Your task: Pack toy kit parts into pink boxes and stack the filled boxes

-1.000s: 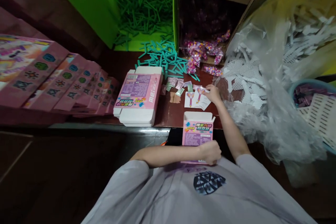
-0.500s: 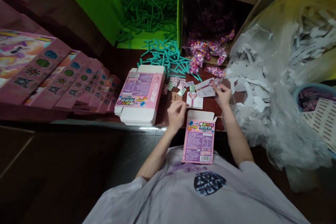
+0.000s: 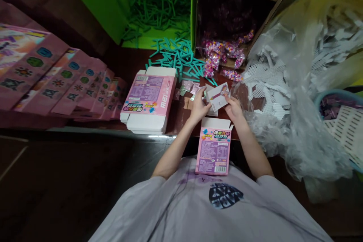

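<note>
A white printed card [image 3: 219,100] with a purple and orange picture is pinched at its right end by my right hand [image 3: 235,110]. My left hand [image 3: 199,106] is at the card's left edge, thumb and fingers spread apart; whether the thumb touches the card I cannot tell. Beneath it, another white card [image 3: 213,113] lies mostly hidden on the table. Small sachets [image 3: 187,85], pinkish and greenish, lie just beyond my left hand. Nearer my body, a pink and purple box [image 3: 213,151] leans against my shirt with its top flaps up.
Flattened pink boxes [image 3: 149,96] are stacked at the left, beside a row of pink cartons [image 3: 59,72]. Green sticks [image 3: 178,58] spill from a green bin [image 3: 113,3]. Bead bags [image 3: 214,56], white perforated pieces [image 3: 269,83] in plastic, and a blue basket [image 3: 319,100] are beyond and right.
My right hand has brought the card leftward and tilted it over the other card. My left hand has risen to the card's left edge, its fingers now spread wider.
</note>
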Motion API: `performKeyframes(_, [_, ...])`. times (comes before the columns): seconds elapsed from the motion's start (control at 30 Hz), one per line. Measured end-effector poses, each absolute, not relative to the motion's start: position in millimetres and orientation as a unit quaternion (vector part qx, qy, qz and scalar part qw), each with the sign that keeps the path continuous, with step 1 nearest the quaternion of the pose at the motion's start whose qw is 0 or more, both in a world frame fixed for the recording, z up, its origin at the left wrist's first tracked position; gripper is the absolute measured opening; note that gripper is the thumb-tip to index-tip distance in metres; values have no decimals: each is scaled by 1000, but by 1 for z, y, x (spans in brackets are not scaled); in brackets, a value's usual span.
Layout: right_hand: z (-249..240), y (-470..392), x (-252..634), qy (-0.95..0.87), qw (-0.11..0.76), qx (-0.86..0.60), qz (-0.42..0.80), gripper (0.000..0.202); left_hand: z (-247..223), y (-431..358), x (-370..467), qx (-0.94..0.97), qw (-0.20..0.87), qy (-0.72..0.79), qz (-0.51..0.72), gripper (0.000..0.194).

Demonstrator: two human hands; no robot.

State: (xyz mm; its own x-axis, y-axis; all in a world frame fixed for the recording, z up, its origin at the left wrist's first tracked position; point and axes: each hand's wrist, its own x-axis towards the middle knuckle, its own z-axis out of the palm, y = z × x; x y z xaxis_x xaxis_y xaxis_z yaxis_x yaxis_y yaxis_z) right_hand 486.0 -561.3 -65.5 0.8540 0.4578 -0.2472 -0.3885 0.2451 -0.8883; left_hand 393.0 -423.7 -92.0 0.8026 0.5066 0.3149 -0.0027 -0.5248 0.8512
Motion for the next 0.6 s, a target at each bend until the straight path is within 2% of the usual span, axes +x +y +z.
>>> performKeyframes(0.13, [-62,-582,484,-63,792,-590,144,30,-86,-419,391,838,470,136,242,30])
performKeyframes(0.2, [-59,-597,479,-92,767,-627,101,28,-85,-422,391,838,470,147,236,20])
performKeyframes(0.3, [-59,-621,465,-185,685,-701,74,20,-86,-423,393,838,461,167,240,18])
performKeyframes(0.47, [-67,-643,447,-382,467,-794,77,13,-89,-408,401,829,459,228,223,20])
performKeyframes(0.6, [-60,-641,437,-486,286,-816,127,13,-89,-383,411,857,350,304,225,28])
